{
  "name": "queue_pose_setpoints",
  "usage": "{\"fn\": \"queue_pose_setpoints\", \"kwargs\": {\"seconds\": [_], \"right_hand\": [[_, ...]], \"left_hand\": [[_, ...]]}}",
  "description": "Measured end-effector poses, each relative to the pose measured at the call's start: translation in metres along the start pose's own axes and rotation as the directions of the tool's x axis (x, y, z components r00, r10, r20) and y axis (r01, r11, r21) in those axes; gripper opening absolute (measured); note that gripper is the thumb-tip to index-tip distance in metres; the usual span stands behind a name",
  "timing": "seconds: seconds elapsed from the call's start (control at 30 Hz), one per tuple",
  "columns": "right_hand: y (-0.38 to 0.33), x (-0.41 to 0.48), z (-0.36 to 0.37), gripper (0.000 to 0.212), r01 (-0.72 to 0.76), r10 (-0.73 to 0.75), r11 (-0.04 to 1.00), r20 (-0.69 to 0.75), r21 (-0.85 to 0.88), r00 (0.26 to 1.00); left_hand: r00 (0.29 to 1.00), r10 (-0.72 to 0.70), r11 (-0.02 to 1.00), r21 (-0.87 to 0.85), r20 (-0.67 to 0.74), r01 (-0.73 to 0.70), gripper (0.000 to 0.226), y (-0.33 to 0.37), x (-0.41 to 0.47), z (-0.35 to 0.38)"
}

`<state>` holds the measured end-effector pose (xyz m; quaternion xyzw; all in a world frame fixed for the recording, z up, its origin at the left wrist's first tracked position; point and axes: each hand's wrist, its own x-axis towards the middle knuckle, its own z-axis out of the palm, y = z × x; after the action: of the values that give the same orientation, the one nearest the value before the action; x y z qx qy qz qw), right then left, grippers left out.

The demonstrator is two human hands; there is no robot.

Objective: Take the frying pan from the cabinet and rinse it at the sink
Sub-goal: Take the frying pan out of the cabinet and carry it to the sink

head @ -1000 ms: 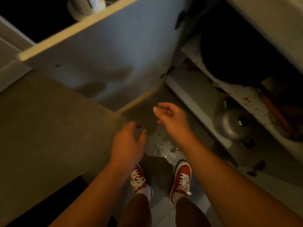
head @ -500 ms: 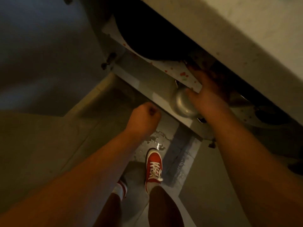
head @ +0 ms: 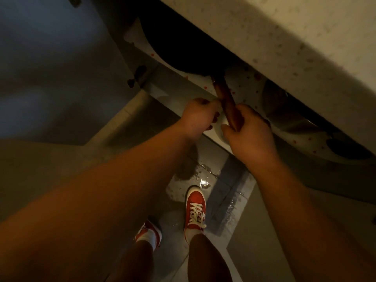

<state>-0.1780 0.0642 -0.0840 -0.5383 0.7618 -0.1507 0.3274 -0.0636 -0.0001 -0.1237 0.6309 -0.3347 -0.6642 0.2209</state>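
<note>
A dim view looks straight down past two bare forearms toward a grey floor (head: 61,159). Across the upper right runs the pale speckled edge of the bench (head: 274,41), and below it an open cabinet (head: 154,78) shows a shelf (head: 246,86) lined with white paper dotted red. The cabinet's door (head: 50,58) stands swung open on the left. The frying pan (head: 183,47), a large dark round shape, sits on that shelf, mostly in shadow under the bench, with its brown handle (head: 225,98) sticking out toward the viewer. The right hand (head: 248,135) is wrapped around the near end of the handle, fingers curled over it and thumb along the side. The left hand (head: 200,117) is just beside the handle on its left, fingers curled inward in a loose fist at the shelf's front edge; whether it touches the handle cannot be told. Farther right on the shelf lie other dark rounded things, too shadowed to name. Below, two red shoes (head: 194,208) with white laces stand on the floor, near a small wet patch (head: 203,178) that glints.
</note>
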Motion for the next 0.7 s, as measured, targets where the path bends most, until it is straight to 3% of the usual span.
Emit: {"fn": "queue_pose_setpoints", "kwargs": {"seconds": [0.07, 0.13, 0.27, 0.4, 0.47, 0.7], "right_hand": [[-0.001, 0.002, 0.006, 0.037, -0.021, 0.021, 0.993, 0.006, 0.113, 1.000], [-0.001, 0.010, 0.013, 0.025, -0.135, 0.119, 0.959, 0.078, 0.249, 0.990], [-0.007, 0.032, 0.024, 0.023, -0.455, 0.288, 0.713, 0.368, 0.534, 0.884], [-0.019, 0.041, 0.030, 0.003, -0.594, 0.251, 0.605, 0.581, 0.530, 0.774], [-0.023, 0.041, 0.036, 0.010, -0.633, 0.258, 0.566, 0.615, 0.529, 0.745], [-0.031, 0.023, 0.059, 0.023, -0.626, 0.273, 0.501, 0.578, 0.597, 0.770]], "left_hand": [[0.999, -0.039, 0.997, -0.061, 0.025, 0.041, 0.036, 0.007, 0.009, 0.003], [0.998, -0.052, 0.994, -0.097, 0.020, 0.054, 0.035, 0.013, 0.016, 0.004], [0.992, -0.122, 0.979, -0.163, 0.032, 0.126, 0.023, 0.020, 0.032, 0.006], [0.983, -0.155, 0.962, -0.210, 0.102, 0.174, 0.015, 0.023, 0.044, 0.002], [0.985, -0.148, 0.963, -0.216, 0.084, 0.163, 0.018, 0.025, 0.048, 0.000], [0.997, -0.062, 0.996, -0.065, -0.048, 0.059, 0.032, 0.015, 0.046, -0.003]]}}
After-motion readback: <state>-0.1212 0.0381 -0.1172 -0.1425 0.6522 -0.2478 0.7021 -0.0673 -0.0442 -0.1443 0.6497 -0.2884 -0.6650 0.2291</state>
